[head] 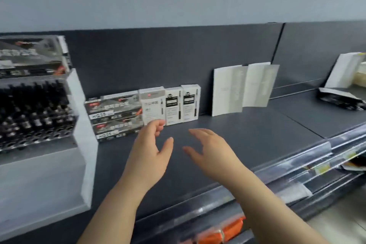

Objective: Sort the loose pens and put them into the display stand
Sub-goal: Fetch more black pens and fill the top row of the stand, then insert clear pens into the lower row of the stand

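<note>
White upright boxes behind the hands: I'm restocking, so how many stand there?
3, side by side on the shelf: left box, just behind the left hand and its fingertips; middle box; right box. Any behind them would be hidden.

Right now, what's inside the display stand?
Rows of black pens stand upright in the display stand. Its white side wall hides the right edge; blur hides any free slots.

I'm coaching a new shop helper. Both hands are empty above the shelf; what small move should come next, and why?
Probably move the left hand forward and take the nearest white box, right at its fingertips. Both it and the right hand are open and hold nothing, no loose pens show on the shelf, and that box probably holds pens.
</note>
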